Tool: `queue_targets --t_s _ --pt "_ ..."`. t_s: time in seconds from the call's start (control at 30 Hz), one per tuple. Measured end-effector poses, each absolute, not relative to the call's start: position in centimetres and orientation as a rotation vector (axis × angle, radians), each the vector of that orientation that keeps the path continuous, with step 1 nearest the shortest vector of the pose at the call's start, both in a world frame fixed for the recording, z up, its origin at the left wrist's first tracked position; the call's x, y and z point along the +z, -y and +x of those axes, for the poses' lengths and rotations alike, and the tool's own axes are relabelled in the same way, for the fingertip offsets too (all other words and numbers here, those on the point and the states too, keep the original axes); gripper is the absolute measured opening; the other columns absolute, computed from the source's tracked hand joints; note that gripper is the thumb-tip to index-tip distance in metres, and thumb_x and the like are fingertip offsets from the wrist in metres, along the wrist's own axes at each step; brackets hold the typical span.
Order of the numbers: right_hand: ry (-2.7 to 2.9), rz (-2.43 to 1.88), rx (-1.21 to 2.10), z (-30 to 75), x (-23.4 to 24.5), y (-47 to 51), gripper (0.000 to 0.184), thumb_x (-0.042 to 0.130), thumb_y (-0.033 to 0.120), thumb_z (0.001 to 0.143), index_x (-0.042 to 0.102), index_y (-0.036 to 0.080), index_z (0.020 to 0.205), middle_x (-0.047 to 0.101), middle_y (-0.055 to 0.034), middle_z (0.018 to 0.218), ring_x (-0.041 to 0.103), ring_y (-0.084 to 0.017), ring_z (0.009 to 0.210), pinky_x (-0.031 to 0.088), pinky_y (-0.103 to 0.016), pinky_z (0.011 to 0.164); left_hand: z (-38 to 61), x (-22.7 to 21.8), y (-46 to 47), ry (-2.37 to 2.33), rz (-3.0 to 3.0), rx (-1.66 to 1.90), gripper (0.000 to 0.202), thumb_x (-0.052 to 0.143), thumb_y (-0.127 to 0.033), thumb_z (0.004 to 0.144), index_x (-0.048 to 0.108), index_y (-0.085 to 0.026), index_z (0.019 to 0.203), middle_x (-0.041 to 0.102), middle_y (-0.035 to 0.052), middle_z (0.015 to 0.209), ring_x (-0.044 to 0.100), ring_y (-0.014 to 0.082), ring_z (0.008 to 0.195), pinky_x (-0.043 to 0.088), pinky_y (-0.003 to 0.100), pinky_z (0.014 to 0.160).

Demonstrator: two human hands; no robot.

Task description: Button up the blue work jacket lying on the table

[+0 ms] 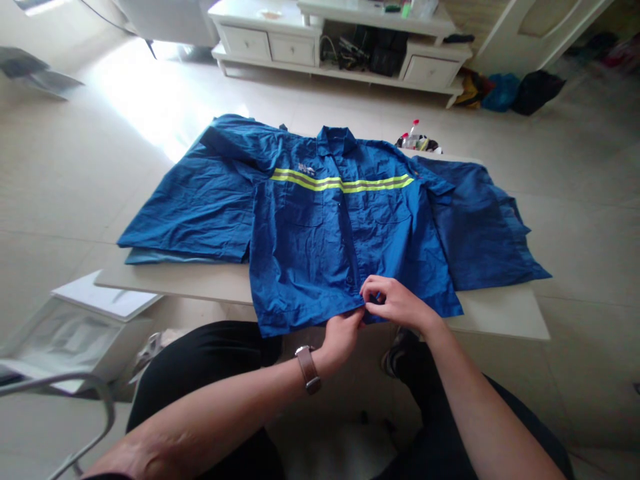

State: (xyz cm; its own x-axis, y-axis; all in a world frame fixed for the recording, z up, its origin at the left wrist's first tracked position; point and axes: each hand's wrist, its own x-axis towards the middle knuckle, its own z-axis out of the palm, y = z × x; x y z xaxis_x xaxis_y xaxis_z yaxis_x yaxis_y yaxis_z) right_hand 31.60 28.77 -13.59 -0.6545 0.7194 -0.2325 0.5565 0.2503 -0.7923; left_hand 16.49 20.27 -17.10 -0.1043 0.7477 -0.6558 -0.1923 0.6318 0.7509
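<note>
A blue short-sleeved work shirt [305, 247] lies spread front side up, its collar pointing away from me. A yellow-and-grey reflective stripe [345, 185] crosses its chest, and the bottom hem hangs over the near table edge. My left hand [343, 333], below a wrist with a brown-strapped watch [308, 370], holds the hem near the front opening, some fingers hidden beneath the cloth. Just right of it, my right hand [393, 301] has thumb and fingers curled in a pinch on the front edge by the hem. Near both hands a dark button [349, 281] shows on the placket.
Other blue garments lie at the left [190, 213] and right [480, 227] of the shirt on the pale table [515, 310]. A white box [65, 327] stands at lower left. Beyond the table are plastic bottles [413, 137] and a white cabinet [295, 50].
</note>
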Motion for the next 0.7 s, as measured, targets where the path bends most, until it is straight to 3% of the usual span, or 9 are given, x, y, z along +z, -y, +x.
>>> queue_targets --t_s 0.33,0.53,0.7 --pt "2.324 -1.359 1.259 31.19 -14.13 -28.61 0.011 0.053 0.009 0.075 0.053 0.017 0.067 0.052 0.0036 0.065 0.045 -0.010 0.062 0.031 -0.023 0.060 16.61 -16.46 -20.70 -1.430 0.586 0.880 0.031 0.066 -0.045 0.076 0.070 -0.015 0.069 0.066 0.0036 0.064 0.055 0.0162 0.064 0.044 0.028 0.066" --pt "2.281 -1.395 1.246 31.01 -13.99 -28.60 0.010 0.053 0.012 0.075 0.053 0.018 0.067 0.054 0.0032 0.063 0.047 -0.010 0.061 0.031 -0.023 0.060 16.49 -16.40 -20.78 -1.438 0.566 0.869 0.037 0.071 -0.051 0.075 0.070 -0.014 0.070 0.068 0.0048 0.065 0.059 0.0175 0.066 0.044 0.027 0.066" --pt "2.250 -1.460 1.196 30.77 -14.02 -28.59 0.011 0.054 0.012 0.075 0.055 0.018 0.066 0.057 0.0021 0.064 0.049 -0.011 0.061 0.034 -0.023 0.061 16.47 -16.99 -20.75 -1.426 0.647 0.884 0.033 0.064 -0.044 0.081 0.065 -0.016 0.065 0.063 0.0029 0.061 0.055 0.0149 0.062 0.041 0.027 0.063"
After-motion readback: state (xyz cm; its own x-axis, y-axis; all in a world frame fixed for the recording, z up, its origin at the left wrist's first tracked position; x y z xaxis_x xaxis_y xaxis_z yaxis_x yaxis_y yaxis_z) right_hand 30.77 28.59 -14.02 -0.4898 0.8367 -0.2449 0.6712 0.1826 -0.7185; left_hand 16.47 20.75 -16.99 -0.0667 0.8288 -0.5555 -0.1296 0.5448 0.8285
